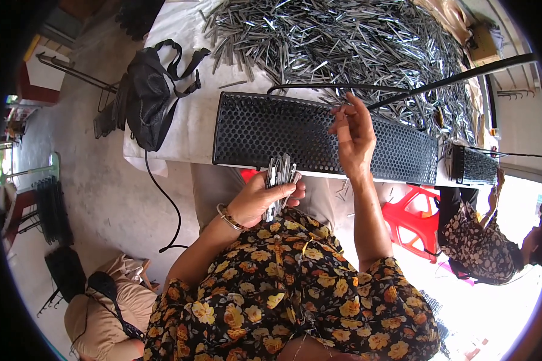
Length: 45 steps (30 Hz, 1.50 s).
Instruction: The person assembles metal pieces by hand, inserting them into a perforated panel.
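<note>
The left hand (254,200), low in the centre of the frame, is closed around a bundle of thin metallic strips (278,186), which stand roughly upright, their ends fanning above and below the grip. The right hand (358,141), right of centre, has its thumb and fingers drawn together in front of the long black perforated rack (265,129); whether a strip sits between the fingertips, I cannot tell.

The rack lies across the middle of the frame, its long axis running left to right and dipping slightly toward the right. The right hand is the nearer one, overlapping the rack's right half, while the left hand and its bundle are just below the rack's lower edge, left of the right hand. A black rod (464,74) slants from the right hand to the upper right.

Beyond the rack, a heap of loose strips (349,42) covers much of the white table (190,135). A black bag (147,99) rests at upper left. At right are a red stool (408,219) and a co-worker (482,246) beside a smaller rack (476,163).
</note>
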Each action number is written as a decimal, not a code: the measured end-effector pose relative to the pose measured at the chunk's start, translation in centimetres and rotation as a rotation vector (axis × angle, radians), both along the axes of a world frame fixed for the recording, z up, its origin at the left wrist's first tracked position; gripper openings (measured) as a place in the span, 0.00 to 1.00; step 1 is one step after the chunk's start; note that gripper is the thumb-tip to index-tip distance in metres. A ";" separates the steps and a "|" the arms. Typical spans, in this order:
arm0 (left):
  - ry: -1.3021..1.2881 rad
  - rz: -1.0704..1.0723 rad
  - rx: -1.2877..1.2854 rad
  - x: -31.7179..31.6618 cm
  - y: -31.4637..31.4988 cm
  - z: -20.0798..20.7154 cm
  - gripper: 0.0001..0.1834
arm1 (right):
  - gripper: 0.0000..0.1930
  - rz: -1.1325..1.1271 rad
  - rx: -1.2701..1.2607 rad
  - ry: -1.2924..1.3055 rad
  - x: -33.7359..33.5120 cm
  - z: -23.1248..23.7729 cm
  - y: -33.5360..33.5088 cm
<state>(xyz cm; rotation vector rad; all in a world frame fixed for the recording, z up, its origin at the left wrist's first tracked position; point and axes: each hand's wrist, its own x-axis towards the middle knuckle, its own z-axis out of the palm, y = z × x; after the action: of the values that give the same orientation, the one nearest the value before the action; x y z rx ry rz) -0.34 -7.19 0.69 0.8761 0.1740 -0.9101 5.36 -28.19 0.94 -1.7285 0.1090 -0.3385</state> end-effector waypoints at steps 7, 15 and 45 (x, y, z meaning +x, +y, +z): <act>0.021 -0.007 -0.029 -0.5 -0.4 -1.6 0.12 | 0.18 -0.010 -0.016 -0.013 1.1 -2.4 -0.1; 0.153 -0.035 -0.082 -0.3 -0.6 -1.8 0.16 | 0.20 -0.020 -0.173 -0.100 1.3 -3.9 0.2; 0.120 -0.031 -0.054 -1.0 -0.1 -1.9 0.16 | 0.09 -0.054 -0.580 -0.211 0.6 -3.0 0.8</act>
<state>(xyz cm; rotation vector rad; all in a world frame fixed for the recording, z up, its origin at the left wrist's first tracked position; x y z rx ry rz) -1.38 -7.25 -1.17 0.7766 0.2387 -0.9930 5.94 -27.43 -2.06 -2.2497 -0.1082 -0.6359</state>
